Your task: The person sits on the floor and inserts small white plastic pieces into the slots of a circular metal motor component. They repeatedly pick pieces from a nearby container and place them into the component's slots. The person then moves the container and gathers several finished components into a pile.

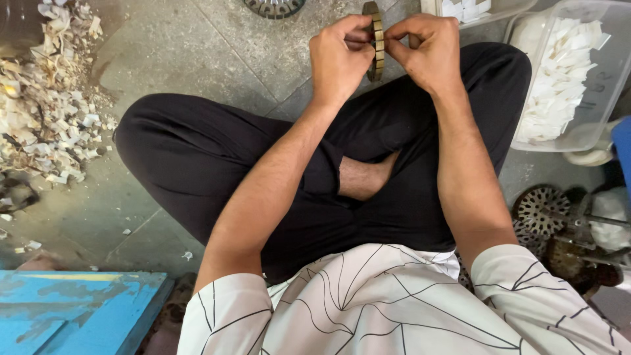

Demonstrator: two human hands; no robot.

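Note:
I sit cross-legged on a stone floor in black trousers. Both hands are raised in front of me, holding a flat, slotted metal ring on edge between them. My left hand pinches its left face with curled fingers. My right hand grips its right face, thumb and fingers pressed at the ring's rim. The ring is brownish and toothed along its edge; my fingers hide its middle part.
A clear plastic bin of white paper slips stands at the right. A heap of pale paper scraps lies at the left. Slotted metal discs rest at lower right, another at the top edge. A blue board sits at bottom left.

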